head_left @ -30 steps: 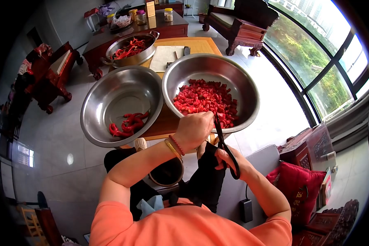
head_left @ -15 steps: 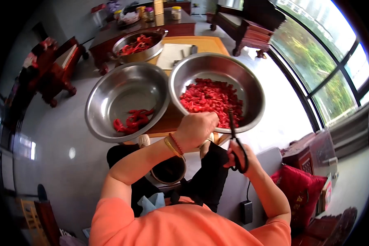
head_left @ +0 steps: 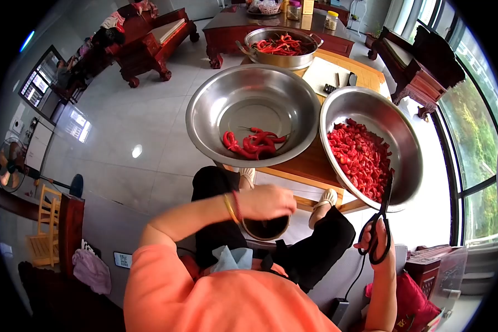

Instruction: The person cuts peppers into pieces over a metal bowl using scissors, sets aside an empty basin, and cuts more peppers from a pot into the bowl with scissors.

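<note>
Scissors sit gripped in the right hand, blades reaching over the near rim of the right basin, where the chopped peppers lie. The left hand, fingers curled, is blurred above a dark bucket; I can't tell whether it holds anything. Whole peppers lie in the left basin. The right basin seems to overhang the table; a knock from the blades could tip it.

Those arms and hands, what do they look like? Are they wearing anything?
They're a person's. The left arm comes out of a short orange sleeve, and its forearm is bare. Beside the left hand are a yellow bangle and a thin red bracelet. The right arm has a bare forearm too, with no bracelet showing. The right hand wears no glove, and neither does the left.
</note>
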{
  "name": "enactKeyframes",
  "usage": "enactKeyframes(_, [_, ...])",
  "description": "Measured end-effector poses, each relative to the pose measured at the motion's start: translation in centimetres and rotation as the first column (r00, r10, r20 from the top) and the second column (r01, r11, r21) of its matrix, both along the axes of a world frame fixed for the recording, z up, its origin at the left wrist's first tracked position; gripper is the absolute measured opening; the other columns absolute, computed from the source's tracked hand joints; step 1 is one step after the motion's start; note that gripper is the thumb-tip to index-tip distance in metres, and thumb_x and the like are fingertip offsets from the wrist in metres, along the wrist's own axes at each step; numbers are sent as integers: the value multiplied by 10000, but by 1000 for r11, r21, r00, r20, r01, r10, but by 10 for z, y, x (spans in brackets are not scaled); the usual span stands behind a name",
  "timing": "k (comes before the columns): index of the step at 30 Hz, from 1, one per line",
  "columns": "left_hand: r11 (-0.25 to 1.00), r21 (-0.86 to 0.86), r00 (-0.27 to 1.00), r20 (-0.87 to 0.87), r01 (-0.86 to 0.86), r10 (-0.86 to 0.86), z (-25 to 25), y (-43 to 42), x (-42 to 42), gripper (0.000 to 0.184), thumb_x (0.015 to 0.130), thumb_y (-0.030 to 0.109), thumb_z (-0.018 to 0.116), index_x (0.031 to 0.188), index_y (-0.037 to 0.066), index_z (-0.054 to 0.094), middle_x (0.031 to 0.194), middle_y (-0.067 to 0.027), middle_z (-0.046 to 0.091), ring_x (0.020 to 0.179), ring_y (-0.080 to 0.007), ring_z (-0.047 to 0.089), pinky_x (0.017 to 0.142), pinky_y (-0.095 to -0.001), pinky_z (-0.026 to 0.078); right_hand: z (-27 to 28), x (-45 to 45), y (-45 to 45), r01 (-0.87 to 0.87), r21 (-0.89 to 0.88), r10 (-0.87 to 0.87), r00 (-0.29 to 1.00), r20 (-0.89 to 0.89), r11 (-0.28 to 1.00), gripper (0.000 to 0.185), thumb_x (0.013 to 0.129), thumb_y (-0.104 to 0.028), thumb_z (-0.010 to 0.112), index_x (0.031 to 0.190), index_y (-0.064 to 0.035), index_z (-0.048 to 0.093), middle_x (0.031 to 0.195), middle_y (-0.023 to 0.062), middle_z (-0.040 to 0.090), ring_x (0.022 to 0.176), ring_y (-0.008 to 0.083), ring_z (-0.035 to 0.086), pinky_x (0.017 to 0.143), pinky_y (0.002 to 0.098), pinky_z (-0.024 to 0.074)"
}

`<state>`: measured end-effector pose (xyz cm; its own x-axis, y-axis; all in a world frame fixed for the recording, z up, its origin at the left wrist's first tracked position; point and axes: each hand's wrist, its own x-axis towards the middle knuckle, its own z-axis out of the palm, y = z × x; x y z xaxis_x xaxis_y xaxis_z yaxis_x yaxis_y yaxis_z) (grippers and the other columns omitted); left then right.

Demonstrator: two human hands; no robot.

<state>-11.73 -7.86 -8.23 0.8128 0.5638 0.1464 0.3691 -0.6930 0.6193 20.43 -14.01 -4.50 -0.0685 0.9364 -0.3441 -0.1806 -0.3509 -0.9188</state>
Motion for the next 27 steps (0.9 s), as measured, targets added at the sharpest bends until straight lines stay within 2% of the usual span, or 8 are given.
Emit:
enactKeyframes(4, [960,-25,940,196,-281,280,81,45,-42,95,818,103,586,839,27,639,784,-74,596,727,-168,590,658,-274,456,2,0,-1,-2,16,3,1000,-9,1000,354,921,-381,439,827,-43,487,625,5,456,475,90,455,524,279,535])
enactKeyframes(5, [856,-345,882,135,-385,451,97,54,-46,102,812,97,590,853,18,640,788,-78,599,733,-159,587,664,-265,455,1,1,-2,-1,20,1,1000,-9,1000,354,921,-380,440,828,-42,487,623,6,456,475,91,455,524,279,534])
enactKeyframes(6, [912,76,911,134,-403,391,88,78,-59,115,803,107,593,856,14,634,804,-92,602,742,-187,593,676,-278,463,0,1,-3,-1,23,1,1000,-9,1000,354,920,-380,442,829,-40,488,621,6,456,475,91,456,524,279,533])
enactKeyframes(10, [803,259,688,-417,-537,594,30,147,-94,209,755,163,618,925,42,637,911,-151,639,871,-299,607,775,-375,473,4,-1,-4,2,10,-2,1000,-8,1000,350,916,-373,451,831,-36,489,611,6,453,473,92,456,524,278,531])
enactKeyframes(16, [797,342,506,-632,-498,587,-17,166,-93,142,723,69,580,818,14,670,880,-214,626,858,-358,609,745,-406,500,8,4,-10,14,21,-15,1000,13,1000,345,915,-365,454,833,-32,490,607,6,456,472,87,459,527,280,532])
enactKeyframes(22, [533,570,504,-226,-626,834,32,159,-97,107,753,115,572,768,36,642,784,-187,628,762,-326,624,668,-416,499,1,11,-8,0,14,0,1000,-22,1000,358,916,-377,456,841,-29,492,612,4,456,475,89,464,543,288,534])
enactKeyframes(24, [399,670,539,2,-626,842,47,153,-91,88,763,148,599,744,67,570,767,-108,616,714,-303,602,637,-413,481,-3,12,-4,-34,20,35,998,-55,999,367,914,-387,458,853,-27,493,616,3,454,481,94,463,571,300,534])
enactKeyframes(27, [385,632,608,174,-672,775,64,139,-65,111,759,145,610,736,53,553,741,-102,609,692,-290,598,606,-391,473,2,1,-2,-55,36,58,995,-76,998,381,909,-403,455,881,-24,485,654,16,466,526,101,472,592,320,535])
